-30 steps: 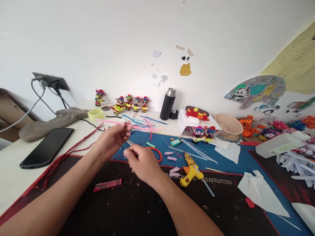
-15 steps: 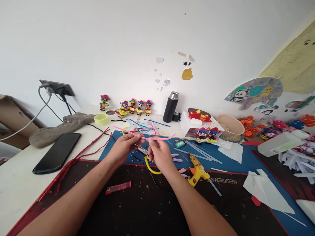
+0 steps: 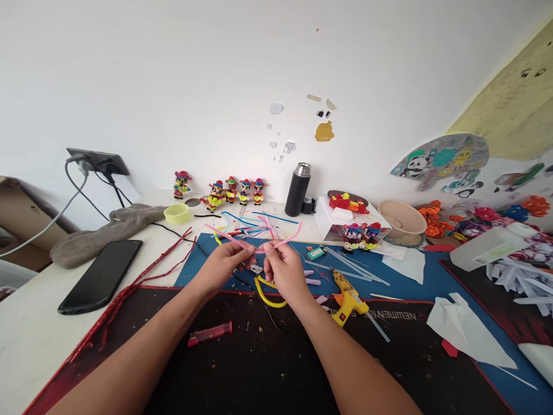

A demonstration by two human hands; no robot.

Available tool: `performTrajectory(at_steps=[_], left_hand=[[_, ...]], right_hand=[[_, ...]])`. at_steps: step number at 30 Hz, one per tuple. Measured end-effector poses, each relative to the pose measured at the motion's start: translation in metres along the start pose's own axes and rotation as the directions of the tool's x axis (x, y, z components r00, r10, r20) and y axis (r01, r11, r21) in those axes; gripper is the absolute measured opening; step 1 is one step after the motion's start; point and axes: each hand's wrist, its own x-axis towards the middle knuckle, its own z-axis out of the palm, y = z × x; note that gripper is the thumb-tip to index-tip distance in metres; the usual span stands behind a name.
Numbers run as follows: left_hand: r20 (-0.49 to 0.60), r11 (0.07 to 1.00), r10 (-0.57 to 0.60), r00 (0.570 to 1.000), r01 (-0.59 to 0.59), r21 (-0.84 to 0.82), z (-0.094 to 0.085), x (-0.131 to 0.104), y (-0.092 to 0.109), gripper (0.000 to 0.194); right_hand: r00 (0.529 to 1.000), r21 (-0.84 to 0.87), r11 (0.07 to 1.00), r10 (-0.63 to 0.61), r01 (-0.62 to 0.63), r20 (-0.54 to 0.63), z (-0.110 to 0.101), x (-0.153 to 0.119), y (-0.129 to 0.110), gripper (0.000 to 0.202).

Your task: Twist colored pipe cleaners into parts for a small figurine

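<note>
A pink pipe cleaner (image 3: 293, 234) is pinched near its middle between my left hand (image 3: 227, 262) and my right hand (image 3: 284, 270), thumbs close together. Both of its ends angle upward, so it makes a shallow V. Below my hands a yellow pipe cleaner loop (image 3: 268, 298) lies on the mat. Part of a metal tool (image 3: 256, 269) shows between the hands; the rest is covered. To the right of my right hand rests a yellow hot glue gun (image 3: 347, 297), with short lilac pieces (image 3: 313, 281) beside it.
Loose coloured pipe cleaners (image 3: 259, 223) lie behind my hands. A black thermos (image 3: 298, 190) stands near the wall, with several small figures (image 3: 216, 196) to its left. A phone (image 3: 101, 276) and red twisted stems (image 3: 129, 285) are at left. A red cutter (image 3: 210, 334) lies in front.
The pink pipe cleaner was nearly straight and is now bent, its right end raised higher. My hands have come closer together, and the view has shifted slightly.
</note>
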Motion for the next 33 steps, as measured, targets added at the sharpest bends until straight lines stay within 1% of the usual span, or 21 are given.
performTrajectory(at_steps=[2,4,8,12,15,18,22,28,33], left_hand=[[0.002,1.0,0.002,1.0,-0.002,-0.018,-0.001,0.001,-0.002,0.049],[-0.019,0.997,0.0,1.0,-0.002,-0.071,-0.004,0.001,-0.002,0.05],[-0.128,0.985,-0.008,0.992,-0.015,-0.172,-0.013,0.002,0.004,0.057],[-0.22,0.979,0.018,0.975,-0.061,-0.192,-0.023,0.003,0.012,0.057],[-0.24,0.982,0.038,0.97,-0.08,-0.169,-0.026,0.003,0.011,0.054],[-0.219,0.993,0.047,0.974,-0.07,-0.098,-0.023,0.003,0.01,0.051],[-0.147,0.998,0.058,0.987,-0.06,-0.013,-0.016,0.0,0.011,0.049],[-0.03,0.997,0.019,0.999,-0.022,-0.079,-0.014,-0.003,0.01,0.046],[0.009,0.995,0.014,1.0,-0.013,-0.104,-0.015,-0.003,0.008,0.043]], right_hand=[[1.0,0.004,1.0,0.004,-0.004,0.007,-0.001,0.0,0.001,0.041],[1.0,0.005,1.0,0.008,-0.009,0.012,-0.001,0.001,0.002,0.043],[1.0,0.003,1.0,0.021,-0.021,0.004,-0.003,0.002,0.004,0.046],[0.999,0.009,0.999,0.048,-0.048,0.006,-0.003,0.002,0.002,0.049],[0.997,-0.001,0.997,0.072,-0.072,0.029,-0.002,0.001,0.0,0.053],[0.997,-0.024,0.997,0.07,-0.069,0.039,0.0,-0.001,-0.001,0.059],[0.998,-0.071,0.997,0.038,-0.035,0.047,0.001,-0.003,-0.001,0.063],[0.989,-0.092,0.994,0.062,-0.05,0.133,0.005,-0.007,0.001,0.067],[0.967,-0.168,0.984,0.105,-0.066,0.231,0.009,-0.012,0.01,0.066]])
